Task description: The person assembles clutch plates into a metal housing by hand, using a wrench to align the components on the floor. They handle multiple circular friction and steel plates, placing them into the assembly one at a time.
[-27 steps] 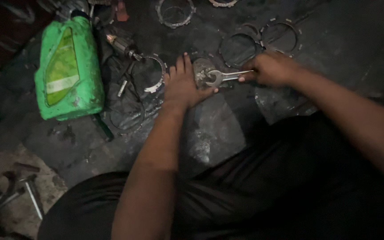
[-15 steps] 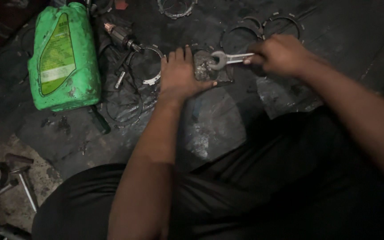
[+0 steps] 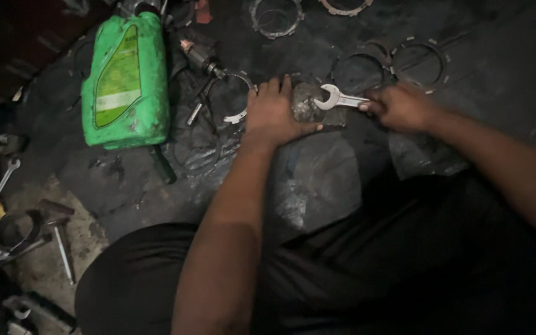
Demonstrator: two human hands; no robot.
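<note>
Head view: shiny open-ended wrench (image 3: pixel 340 98), grimy metal part (image 3: pixel 307 104)

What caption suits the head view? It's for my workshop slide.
Left hand steadies a small metal part while right hand holds an open-end wrench to it, beside a green oil jug.
</note>
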